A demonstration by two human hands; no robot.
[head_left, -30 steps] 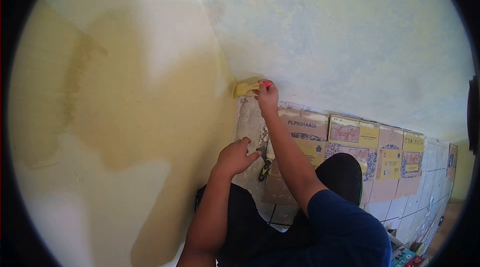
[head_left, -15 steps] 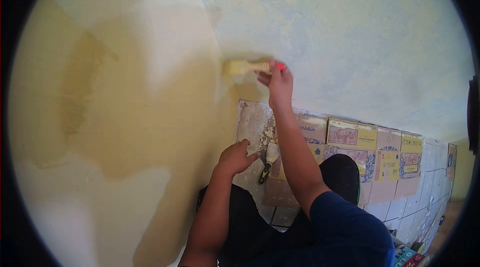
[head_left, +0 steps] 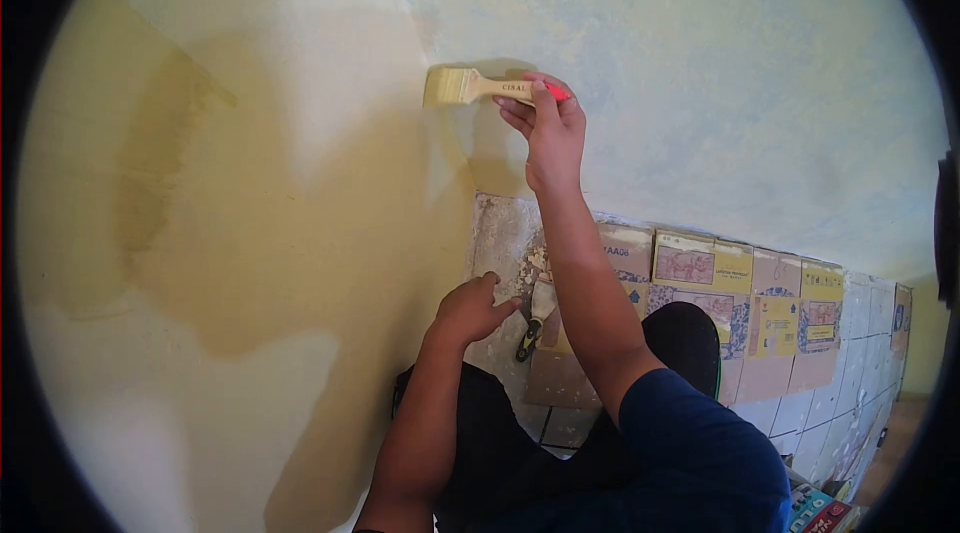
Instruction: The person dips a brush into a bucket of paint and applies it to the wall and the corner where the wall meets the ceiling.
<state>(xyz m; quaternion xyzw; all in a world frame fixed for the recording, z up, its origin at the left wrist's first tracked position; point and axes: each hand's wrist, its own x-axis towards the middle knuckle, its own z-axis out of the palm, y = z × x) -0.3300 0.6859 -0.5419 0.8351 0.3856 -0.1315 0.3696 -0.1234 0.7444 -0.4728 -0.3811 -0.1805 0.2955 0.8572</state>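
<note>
My right hand (head_left: 552, 133) grips the handle of a paintbrush (head_left: 500, 89), which has a wooden body and a red end. Its pale yellowish bristles point left and rest at the corner where the left wall (head_left: 320, 183) meets the right wall (head_left: 680, 83). My left hand (head_left: 474, 311) hovers low near that corner, its thumb and forefinger apart, and nothing shows in it. Just right of its fingertips lies a scraper (head_left: 536, 318) with a dark and yellow handle, among crumbled bits on the floor.
Flattened cardboard (head_left: 700, 268) lies along the foot of the right wall over white tiles (head_left: 830, 413). My bent knee (head_left: 682, 338) stands over part of it. A colourful printed container (head_left: 815, 511) sits at the bottom right.
My right hand has moved the paintbrush up along the corner and slightly left. My left hand has hardly moved.
</note>
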